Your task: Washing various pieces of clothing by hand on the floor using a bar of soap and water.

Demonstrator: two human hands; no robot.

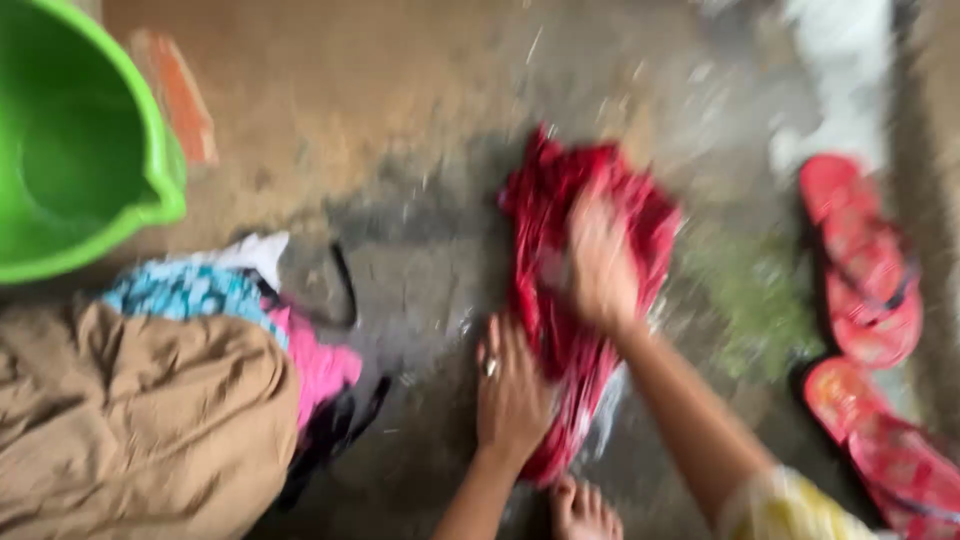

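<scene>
Red cloth (560,300), bunched and wet-looking, lies on the wet concrete floor (400,120) in the middle of the view, stretching from near the person's bare foot (582,510) up towards the splashed patch beyond. What could go wrong, as I judge it: the floor looks slick, so the cloth may slide away under a hard push, or the squatting foot may slip; grit from the bare concrete could also be rubbed into the fabric. The picture is motion-blurred, so finer detail is hard to tell.

The left hand (512,385) lies flat, fingers spread, pressing the near end of the cloth, a ring on one finger. The right hand (600,262) sits on top of the bunched middle, arm reaching forward; the blur hides whether it presses flat or clutches the fabric.

To the left lies a heap of laundry: a tan garment (140,430), a blue patterned piece (185,292) and a pink one (315,365). A green bucket (160,150) stands at the upper left. A pair of red flip-flops (865,270) lies to the right.
</scene>
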